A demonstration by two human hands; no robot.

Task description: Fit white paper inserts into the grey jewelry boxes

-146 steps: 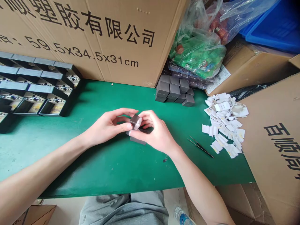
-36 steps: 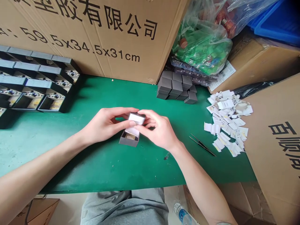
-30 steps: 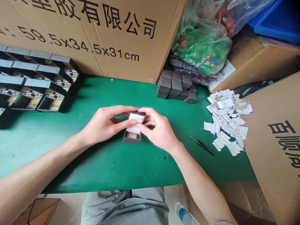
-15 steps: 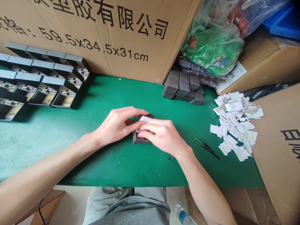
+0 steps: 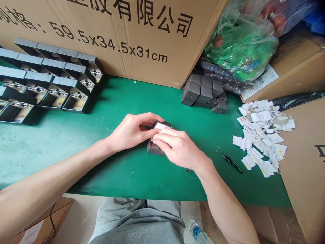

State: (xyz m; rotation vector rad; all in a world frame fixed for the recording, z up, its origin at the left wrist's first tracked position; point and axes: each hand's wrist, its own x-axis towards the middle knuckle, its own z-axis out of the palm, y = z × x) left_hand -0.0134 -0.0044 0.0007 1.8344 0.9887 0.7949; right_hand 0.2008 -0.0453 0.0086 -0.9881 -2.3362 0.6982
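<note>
A small dark grey hinged box (image 5: 155, 149) stands open on the green table in front of me, with a pale lining in its raised lid (image 5: 162, 125). My left hand (image 5: 135, 131) is wrapped around the lid from the left, thumb on its inner face and fingers behind. Over the middle of the box, the fingertips of my right hand (image 5: 175, 144) are bunched together close to the left thumb. Whatever they pinch is hidden beneath them. Part of the box's lower half shows below the right fingers.
Open dark boxes (image 5: 73, 101) stand in rows at left. Closed grey boxes (image 5: 200, 91) are stacked at the back, before a bag of green items (image 5: 243, 51). Tweezers (image 5: 230, 160) lie right, beside a heap of white paper pieces (image 5: 264, 132). A large carton (image 5: 114, 44) stands behind.
My right fingertips have come up from the box's lower half toward the lid. My left hand keeps its hold on the lid. The whole view has shifted slightly.
</note>
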